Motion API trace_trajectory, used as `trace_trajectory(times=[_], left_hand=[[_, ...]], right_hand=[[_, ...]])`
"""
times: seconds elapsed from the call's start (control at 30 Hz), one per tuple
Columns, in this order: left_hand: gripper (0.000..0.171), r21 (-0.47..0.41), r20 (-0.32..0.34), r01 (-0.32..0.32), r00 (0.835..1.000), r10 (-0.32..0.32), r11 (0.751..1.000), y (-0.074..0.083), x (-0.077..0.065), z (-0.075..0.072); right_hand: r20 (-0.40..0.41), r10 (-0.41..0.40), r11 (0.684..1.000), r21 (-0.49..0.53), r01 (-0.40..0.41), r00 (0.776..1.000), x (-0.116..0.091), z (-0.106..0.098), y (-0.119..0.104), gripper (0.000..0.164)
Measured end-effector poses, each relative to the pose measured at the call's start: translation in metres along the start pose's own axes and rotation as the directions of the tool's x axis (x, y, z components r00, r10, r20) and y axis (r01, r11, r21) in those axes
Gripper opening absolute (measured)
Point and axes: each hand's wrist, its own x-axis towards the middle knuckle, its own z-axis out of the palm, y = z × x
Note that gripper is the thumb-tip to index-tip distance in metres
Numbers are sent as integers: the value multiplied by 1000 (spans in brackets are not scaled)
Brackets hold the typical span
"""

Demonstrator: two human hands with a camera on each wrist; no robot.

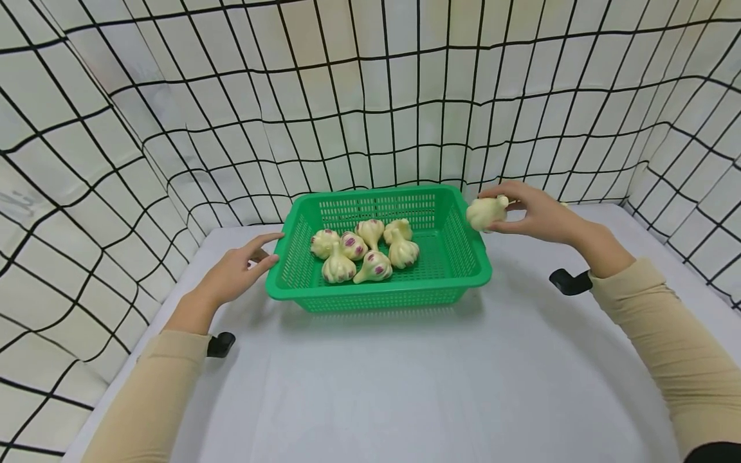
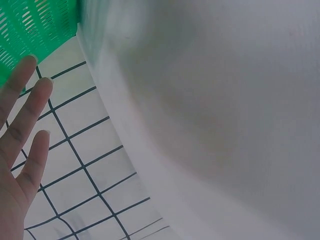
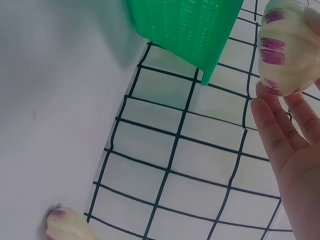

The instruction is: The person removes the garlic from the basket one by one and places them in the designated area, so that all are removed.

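The right grip [image 1: 538, 215] holds a garlic [image 1: 485, 214]. The basket [image 1: 376, 298] is left of that grip. The left grip [image 1: 234, 275] is spread wide.

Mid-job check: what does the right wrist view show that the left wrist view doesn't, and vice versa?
Right wrist only: the right hand holding a purple-streaked garlic bulb, and another bulb on the white tabletop at the picture's lower left.
Left wrist only: the left hand, fingers extended.
Both: part of the green basket, the tabletop and black netting.

Dark grid [image 1: 359, 58] across pale walls [image 1: 403, 80]; white tabletop [image 1: 370, 386] below.
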Motion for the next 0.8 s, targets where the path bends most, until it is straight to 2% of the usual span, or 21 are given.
trace_trajectory(times=[0.23,0.47,0.7,0.8], left_hand=[[55,3,-2,-6,1000,6,1000,0,0,0],[54,-9,-9,-19,1000,19,1000,0,-1,0],[55,-7,-5,-21,1000,21,1000,0,-1,-1],[55,-4,-5,-18,1000,18,1000,0,0,-1]], right_hand=[[-30,24,999,26,-23,999,-13,-5,10,54],[-72,193,981,20,-192,978,-31,-17,19,59],[-68,303,953,26,-302,951,-49,-26,30,61],[-79,324,946,10,-324,943,-56,-29,36,62]])
